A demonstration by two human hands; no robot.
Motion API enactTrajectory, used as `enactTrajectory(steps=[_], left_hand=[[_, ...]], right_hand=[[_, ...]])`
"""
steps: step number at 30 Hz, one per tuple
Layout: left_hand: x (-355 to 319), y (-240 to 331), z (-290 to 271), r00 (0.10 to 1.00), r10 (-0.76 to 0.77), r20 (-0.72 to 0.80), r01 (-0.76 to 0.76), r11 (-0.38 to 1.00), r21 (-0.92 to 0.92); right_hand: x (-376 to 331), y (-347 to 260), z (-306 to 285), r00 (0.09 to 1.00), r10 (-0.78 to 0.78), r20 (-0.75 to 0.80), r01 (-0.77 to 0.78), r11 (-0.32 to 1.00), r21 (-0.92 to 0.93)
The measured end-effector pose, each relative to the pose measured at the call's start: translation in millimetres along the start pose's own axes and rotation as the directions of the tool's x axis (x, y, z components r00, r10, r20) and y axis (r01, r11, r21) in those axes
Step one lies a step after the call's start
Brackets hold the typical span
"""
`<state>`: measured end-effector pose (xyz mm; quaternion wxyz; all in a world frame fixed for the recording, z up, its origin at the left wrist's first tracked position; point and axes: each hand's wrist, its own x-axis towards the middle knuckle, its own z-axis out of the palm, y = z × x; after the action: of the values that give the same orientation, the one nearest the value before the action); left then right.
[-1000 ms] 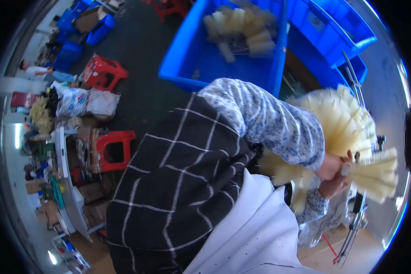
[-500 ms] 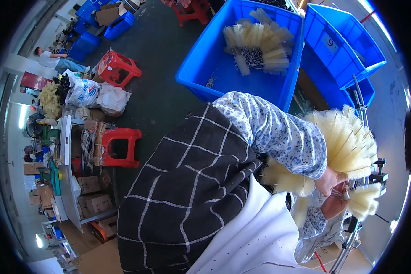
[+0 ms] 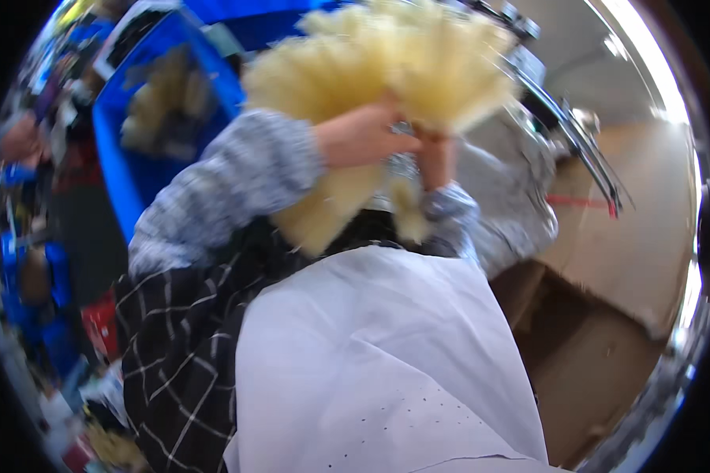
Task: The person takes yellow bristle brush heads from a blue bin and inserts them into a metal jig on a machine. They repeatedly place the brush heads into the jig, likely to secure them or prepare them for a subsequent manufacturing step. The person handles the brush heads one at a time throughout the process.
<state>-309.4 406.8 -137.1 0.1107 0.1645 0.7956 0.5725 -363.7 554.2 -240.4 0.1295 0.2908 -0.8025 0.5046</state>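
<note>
A fan of cream bristle brushes [image 3: 323, 75] spreads beyond my two hands, its heads pointing away from me. My left hand [image 3: 359, 135] is closed round the gathered wire stems of the brushes. Pressed close on its right, my right hand [image 3: 438, 162] is closed at the same bunch of stems. More cream bristles [image 3: 331, 203] hang below my left wrist, towards my lap. Motion blur hides single stems and the exact placing of the fingertips.
A blue bin [image 3: 110, 169] on the left holds more brushes [image 3: 166, 102]. Metal rods [image 3: 564, 122] slant down at the right, above crumpled grey plastic sheeting [image 3: 513, 173]. An opened cardboard box [image 3: 607, 268] stands at the lower right. White cloth [image 3: 371, 339] covers my lap.
My view has swung to the right, so hands and brushes now sit near the top middle. Both hands still grip the stems, close together. The blue bin now shows at the left.
</note>
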Motion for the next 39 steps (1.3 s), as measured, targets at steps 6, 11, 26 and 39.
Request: enactTrajectory(steps=[6, 11, 26, 39], left_hand=[[-47, 112, 10, 0.933, -0.133, 0.333, -0.017, 0.911, 0.412], [-32, 89, 60, 0.804, 0.093, 0.588, -0.501, 0.639, 0.584], [-60, 74, 9, 0.793, -0.137, 0.593, -0.449, 0.527, 0.722], [98, 135, -121, 0.825, -0.102, 0.556, -0.219, 0.849, 0.481]], right_hand=[[3, -8, 3, 0.953, 0.301, 0.025, -0.282, 0.855, 0.436], [11, -12, 11, 0.977, 0.189, -0.099, -0.150, 0.939, 0.310], [4, -43, 8, 0.993, -0.119, -0.008, 0.119, 0.993, 0.006], [1, -51, 5, 0.904, -0.326, 0.276, 0.375, 0.915, -0.148]])
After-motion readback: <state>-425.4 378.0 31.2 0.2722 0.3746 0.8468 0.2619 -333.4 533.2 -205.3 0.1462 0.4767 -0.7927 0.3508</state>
